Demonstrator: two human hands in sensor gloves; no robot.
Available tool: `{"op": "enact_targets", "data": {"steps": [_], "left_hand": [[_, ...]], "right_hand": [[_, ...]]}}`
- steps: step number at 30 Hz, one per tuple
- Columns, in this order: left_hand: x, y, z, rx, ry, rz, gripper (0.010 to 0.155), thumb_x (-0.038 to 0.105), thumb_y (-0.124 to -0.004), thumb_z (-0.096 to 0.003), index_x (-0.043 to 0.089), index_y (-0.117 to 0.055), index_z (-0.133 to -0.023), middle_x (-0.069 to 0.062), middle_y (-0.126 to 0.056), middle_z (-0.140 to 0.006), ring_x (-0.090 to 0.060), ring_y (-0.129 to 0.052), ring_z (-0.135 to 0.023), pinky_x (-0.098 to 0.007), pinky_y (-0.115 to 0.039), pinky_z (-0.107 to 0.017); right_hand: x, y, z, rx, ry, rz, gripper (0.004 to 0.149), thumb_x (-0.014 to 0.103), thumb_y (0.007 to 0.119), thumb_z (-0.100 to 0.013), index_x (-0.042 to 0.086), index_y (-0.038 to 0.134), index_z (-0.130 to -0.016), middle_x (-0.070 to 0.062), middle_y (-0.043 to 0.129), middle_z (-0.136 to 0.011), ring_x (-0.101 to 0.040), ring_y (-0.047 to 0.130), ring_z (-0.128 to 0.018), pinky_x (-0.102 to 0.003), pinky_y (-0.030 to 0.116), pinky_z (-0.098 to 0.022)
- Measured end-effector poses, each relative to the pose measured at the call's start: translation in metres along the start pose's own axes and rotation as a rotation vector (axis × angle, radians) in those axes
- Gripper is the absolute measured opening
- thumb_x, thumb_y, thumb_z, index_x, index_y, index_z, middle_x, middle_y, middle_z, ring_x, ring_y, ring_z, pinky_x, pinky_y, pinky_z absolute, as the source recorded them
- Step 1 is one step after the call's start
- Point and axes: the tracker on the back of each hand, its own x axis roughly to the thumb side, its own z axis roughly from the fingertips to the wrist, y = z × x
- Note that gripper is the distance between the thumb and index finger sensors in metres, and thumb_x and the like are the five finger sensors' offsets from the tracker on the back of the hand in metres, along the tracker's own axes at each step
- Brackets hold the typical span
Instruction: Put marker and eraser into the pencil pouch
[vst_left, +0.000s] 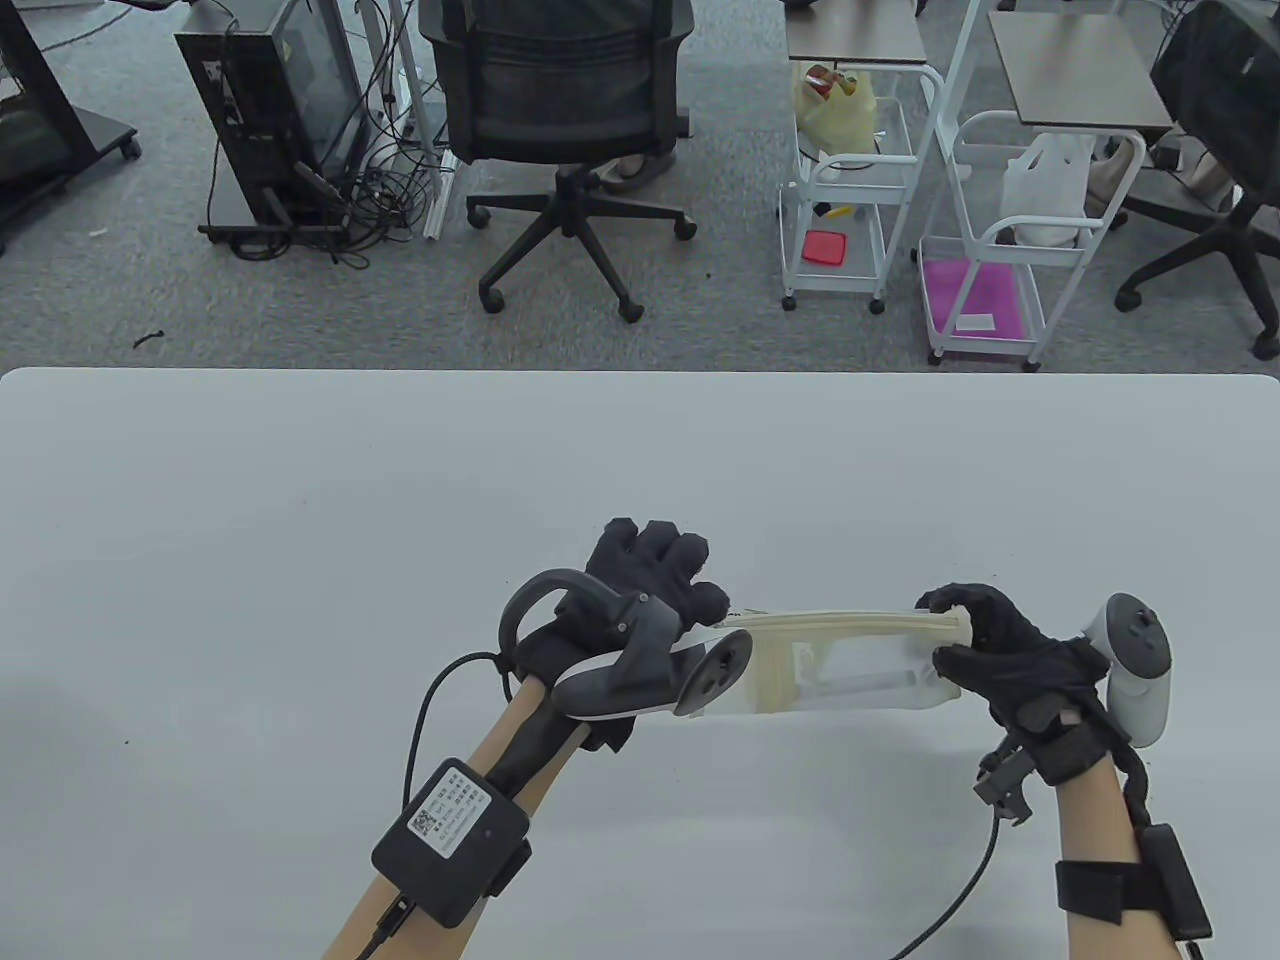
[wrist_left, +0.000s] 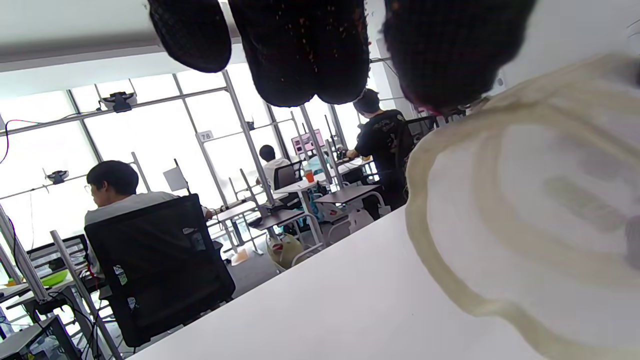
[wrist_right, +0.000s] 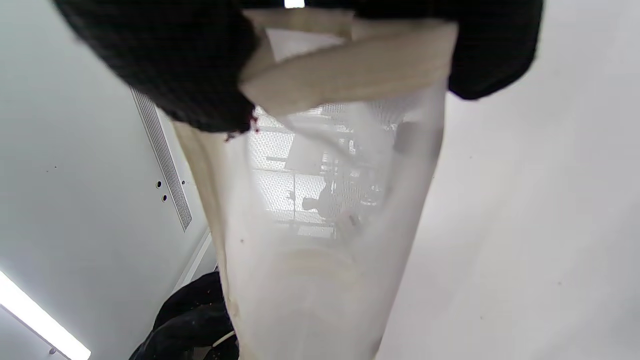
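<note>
A translucent pencil pouch (vst_left: 850, 660) with a cream zipper strip is stretched sideways between both hands, just above the white table (vst_left: 300, 560). My left hand (vst_left: 705, 605) grips its left end; the tracker hides part of that end. My right hand (vst_left: 945, 630) pinches the right end at the zipper strip. Through the pouch wall I see a faint long shape (vst_left: 865, 682) and a pale block (vst_left: 806, 660); I cannot tell which is the marker and which the eraser. The pouch fills the right of the left wrist view (wrist_left: 525, 210) and the middle of the right wrist view (wrist_right: 320, 240).
Beyond the table's far edge stand a black office chair (vst_left: 560, 90) and two white carts (vst_left: 850, 200). Glove cables (vst_left: 420, 720) trail over the table near both forearms.
</note>
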Motion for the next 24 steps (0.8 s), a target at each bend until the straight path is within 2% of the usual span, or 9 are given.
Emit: {"op": "enact_targets", "data": {"steps": [2,7,11,13,16,19,24], "left_hand": [[-0.003,-0.001,0.007,0.026,0.013,-0.022,0.039,0.049,-0.076,-0.0444,0.054,-0.078,-0.083,0.005,-0.077,-0.111,-0.023,-0.081,-0.105,-0.056,-0.067,-0.078],[-0.005,0.002,0.024,0.114,0.047,0.066,0.04,0.049,-0.077,-0.0444,0.05,-0.08,-0.084,0.004,-0.077,-0.112,-0.024,-0.081,-0.105,-0.056,-0.068,-0.078],[-0.014,-0.003,0.039,0.122,0.121,0.207,0.058,0.049,-0.071,-0.0471,0.042,-0.065,-0.104,-0.001,-0.07,-0.119,-0.029,-0.075,-0.109,-0.058,-0.065,-0.079],[-0.017,-0.012,0.047,0.145,0.138,0.308,0.067,0.054,-0.069,-0.0469,0.037,-0.057,-0.111,-0.004,-0.064,-0.122,-0.032,-0.071,-0.111,-0.058,-0.063,-0.079],[-0.016,-0.032,0.054,0.169,0.168,0.423,0.075,0.057,-0.069,-0.046,0.034,-0.05,-0.115,-0.008,-0.056,-0.125,-0.037,-0.061,-0.115,-0.063,-0.056,-0.08],[-0.016,-0.053,0.057,0.195,0.212,0.431,0.08,0.06,-0.069,-0.045,0.032,-0.045,-0.116,-0.009,-0.05,-0.127,-0.039,-0.055,-0.117,-0.064,-0.053,-0.081],[-0.017,-0.076,0.058,0.194,0.214,0.429,0.079,0.06,-0.069,-0.0448,0.031,-0.047,-0.115,-0.009,-0.051,-0.126,-0.039,-0.056,-0.116,-0.063,-0.054,-0.08]], "right_hand": [[-0.001,-0.002,0.0,-0.007,-0.004,-0.024,0.059,0.038,0.093,-0.038,0.031,0.071,-0.092,-0.015,0.063,-0.103,-0.042,0.085,-0.081,-0.057,0.077,-0.052],[0.008,0.004,0.002,-0.004,-0.033,0.001,0.059,0.039,0.093,-0.038,0.031,0.07,-0.093,-0.015,0.063,-0.103,-0.042,0.085,-0.081,-0.057,0.077,-0.052],[0.013,0.011,0.002,-0.04,-0.035,0.079,0.06,0.039,0.093,-0.037,0.032,0.071,-0.092,-0.015,0.063,-0.103,-0.041,0.085,-0.081,-0.056,0.077,-0.052],[0.012,0.018,0.0,-0.047,-0.02,0.124,0.06,0.039,0.093,-0.038,0.032,0.07,-0.093,-0.015,0.063,-0.103,-0.041,0.085,-0.081,-0.057,0.077,-0.052],[0.01,0.03,-0.004,-0.085,0.002,0.206,0.061,0.039,0.093,-0.037,0.032,0.07,-0.093,-0.015,0.062,-0.104,-0.042,0.085,-0.083,-0.057,0.076,-0.053],[0.002,0.043,-0.008,-0.137,0.034,0.276,0.061,0.039,0.093,-0.037,0.033,0.07,-0.093,-0.015,0.063,-0.104,-0.042,0.085,-0.084,-0.057,0.076,-0.054],[-0.019,0.059,-0.015,-0.169,0.128,0.312,0.062,0.038,0.092,-0.037,0.033,0.069,-0.093,-0.016,0.062,-0.105,-0.045,0.083,-0.088,-0.058,0.075,-0.056]]}}
